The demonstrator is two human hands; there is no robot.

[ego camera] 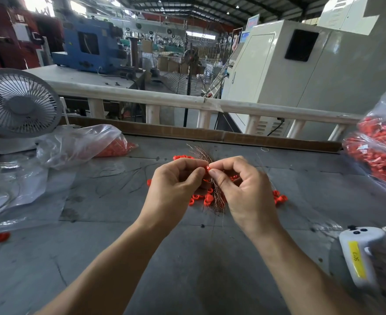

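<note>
My left hand (176,185) and my right hand (239,185) meet above the middle of the grey table (187,258). Between their fingertips they pinch one small red plastic piece (206,168). A bundle of thin copper wires (217,196) lies on the table under my hands, its far end fanning out behind them. Several loose red plastic pieces (197,197) are scattered around the wires, partly hidden by my hands. Whether a wire is also held I cannot tell.
A clear bag with red pieces (110,146) lies at the left by a white desk fan (17,105). A fuller bag of red pieces (380,151) sits at the right edge. A white controller (357,255) lies at the lower right. One stray red piece (1,237) is at far left.
</note>
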